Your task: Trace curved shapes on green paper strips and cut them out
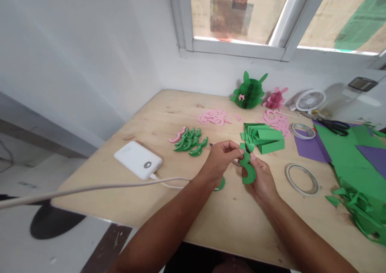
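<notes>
A curvy green paper cutout (249, 173) is held up over the front middle of the table. My left hand (221, 160) pinches its upper end between thumb and fingertips. On the other side my right hand (263, 178) grips the cutout's edge, thumb near the top and fingers behind it. A small dark gap shows between the paper parts at the top. Partly hidden under my left wrist lies another green paper piece (221, 184). Several curved green cutouts (188, 140) are piled to the left, beside a pink cutout (177, 134). Folded green paper strips (267, 138) lie just beyond my right hand.
A white power bank (137, 158) with a cable sits left. Pink cutouts (214, 117) and a green paper honeycomb figure (249, 91) are farther back. Right are tape rolls (301, 179), black scissors (334, 125), a small fan (310, 100), a glass jar (346, 100) and green scraps (358, 208).
</notes>
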The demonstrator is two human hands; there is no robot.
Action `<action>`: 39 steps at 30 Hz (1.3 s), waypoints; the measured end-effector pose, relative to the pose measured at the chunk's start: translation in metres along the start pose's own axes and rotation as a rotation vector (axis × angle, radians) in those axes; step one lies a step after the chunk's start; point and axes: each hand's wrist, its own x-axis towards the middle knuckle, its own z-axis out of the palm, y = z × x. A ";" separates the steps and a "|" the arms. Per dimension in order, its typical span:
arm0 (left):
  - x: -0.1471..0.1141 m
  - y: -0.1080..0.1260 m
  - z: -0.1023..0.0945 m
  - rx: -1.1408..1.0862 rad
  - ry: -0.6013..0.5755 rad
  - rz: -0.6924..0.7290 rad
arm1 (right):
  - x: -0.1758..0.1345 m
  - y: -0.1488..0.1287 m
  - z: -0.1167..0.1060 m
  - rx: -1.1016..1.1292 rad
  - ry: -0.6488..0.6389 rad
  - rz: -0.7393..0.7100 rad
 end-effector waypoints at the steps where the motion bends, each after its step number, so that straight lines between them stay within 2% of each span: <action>1: 0.000 0.000 0.000 0.004 0.001 0.001 | 0.000 0.000 0.000 0.000 -0.001 -0.003; 24: 0.001 0.000 -0.001 0.004 -0.003 0.004 | 0.000 -0.001 0.001 -0.011 -0.006 -0.014; 39: 0.002 0.000 -0.001 -0.082 -0.002 -0.032 | -0.001 -0.002 0.001 -0.008 -0.014 -0.004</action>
